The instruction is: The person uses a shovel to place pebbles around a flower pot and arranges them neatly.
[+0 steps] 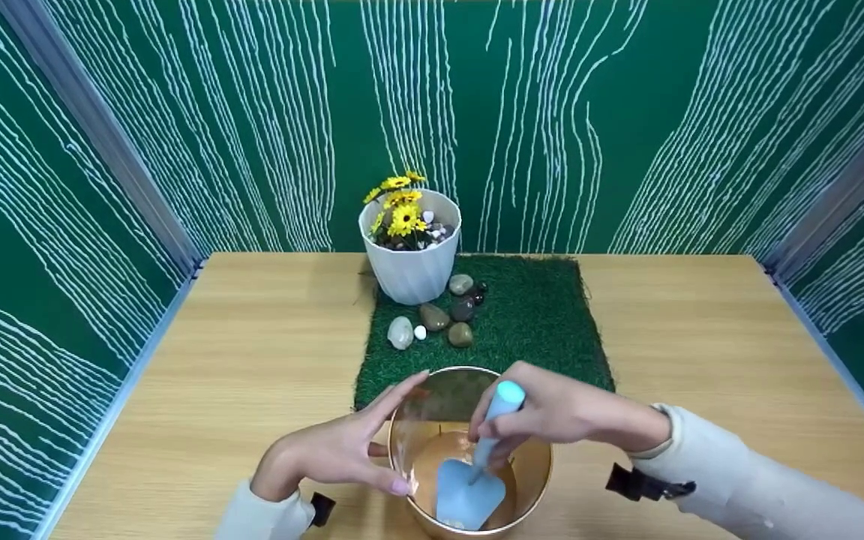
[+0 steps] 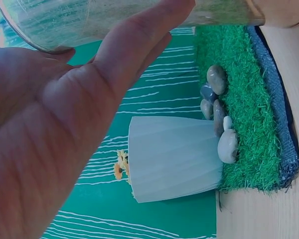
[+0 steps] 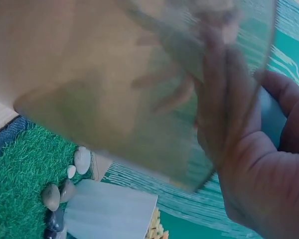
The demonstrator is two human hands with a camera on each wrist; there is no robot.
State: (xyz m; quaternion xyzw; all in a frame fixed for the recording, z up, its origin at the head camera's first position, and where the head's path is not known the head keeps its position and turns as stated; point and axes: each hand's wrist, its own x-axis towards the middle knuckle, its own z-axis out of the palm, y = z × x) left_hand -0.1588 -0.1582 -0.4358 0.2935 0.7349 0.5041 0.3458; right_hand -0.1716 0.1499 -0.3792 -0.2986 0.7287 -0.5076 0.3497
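A clear glass jar with a gold-toned rim stands at the near middle of the table. My left hand is at its left side, fingers straight and spread along the wall, thumb near the front; in the left wrist view the hand reaches along the glass. My right hand is over the jar's mouth and grips the handle of a small light-blue shovel, its flat blade down inside the jar. Through the glass in the right wrist view, the right hand curls around the handle. Pale bits cling to the inner wall.
Behind the jar lies a green artificial turf mat bearing several smooth stones. A white ribbed pot with yellow flowers and pebbles stands at the mat's back left corner. Green walls with white lines enclose the wooden table.
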